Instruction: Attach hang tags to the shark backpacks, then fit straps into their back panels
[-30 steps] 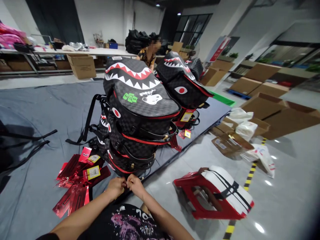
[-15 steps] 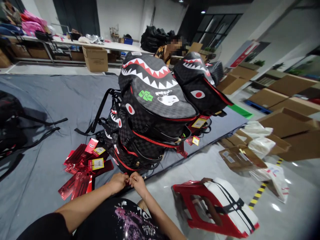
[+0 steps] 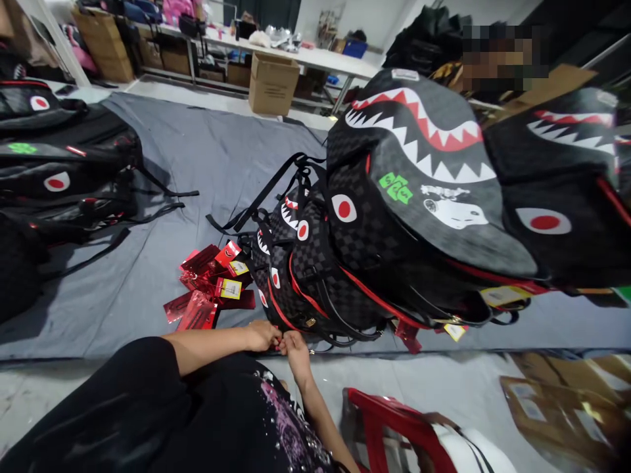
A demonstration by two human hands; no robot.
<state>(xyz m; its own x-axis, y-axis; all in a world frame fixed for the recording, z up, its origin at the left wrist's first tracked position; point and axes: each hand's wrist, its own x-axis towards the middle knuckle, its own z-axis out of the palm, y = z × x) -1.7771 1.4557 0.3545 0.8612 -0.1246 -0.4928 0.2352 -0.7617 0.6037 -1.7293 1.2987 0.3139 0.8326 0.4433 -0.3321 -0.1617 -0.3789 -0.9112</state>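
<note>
A stack of dark checked backpacks with red trim, shark teeth and red-and-white eyes leans at the table's near edge. My left hand and my right hand meet at the base of the stack, fingertips pinched together by the lowest bag's red edging. What they grip is small and mostly hidden by the fingers. Left of the bags lies a pile of red hang tags, some with yellow-and-white labels. A large backpack with a green print tops the stack.
More black backpacks are piled at the left of the grey-covered table. A red stool stands on the floor near my right arm. Cardboard boxes sit beyond, and a person is partly visible behind the bags.
The view has swung left and closer, so the stack appears further right and more of the left-hand bags shows. Both hands stay together at the lowest bag's edge.
</note>
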